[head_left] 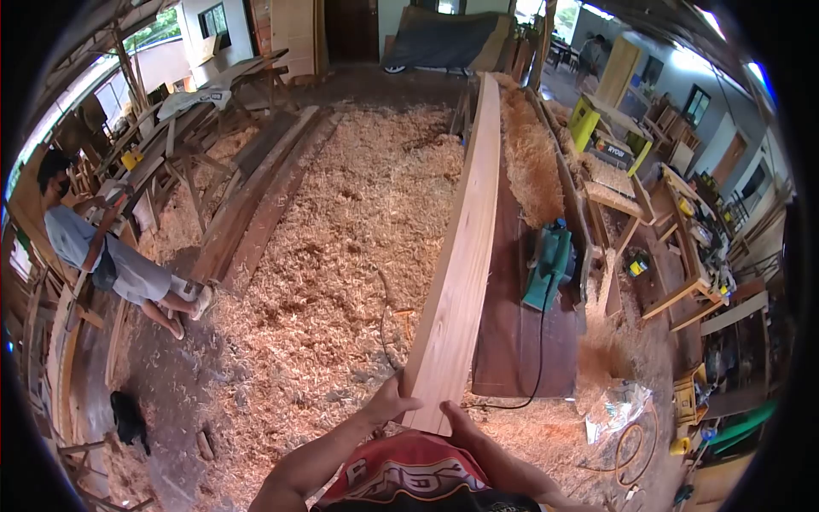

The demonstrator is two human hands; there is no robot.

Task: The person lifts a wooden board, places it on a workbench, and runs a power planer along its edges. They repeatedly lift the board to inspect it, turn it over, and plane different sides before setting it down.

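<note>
A long, pale wooden plank (456, 282) stretches away from my body, its far end near the back of the work area. My left hand (392, 401) is closed on the plank's near end from the left side, thumb on top. On the opposite side, my right hand (463, 422) grips the same end, with its thumb near the top face; its other fingers are mostly hidden. A green power planer (548, 269) rests on a dark reddish-brown board (520, 350) to the right of the plank. Its black cord (541, 358) curls down toward the plank's near end.
Wood shavings (341, 247) cover the floor. Dark timbers (256, 188) lie to the left, where another person (102, 239) stands beside stacked wood. At right are a yellow-green Ryobi machine (610, 141), a cluttered workbench (695, 230) and a coiled hose (631, 448).
</note>
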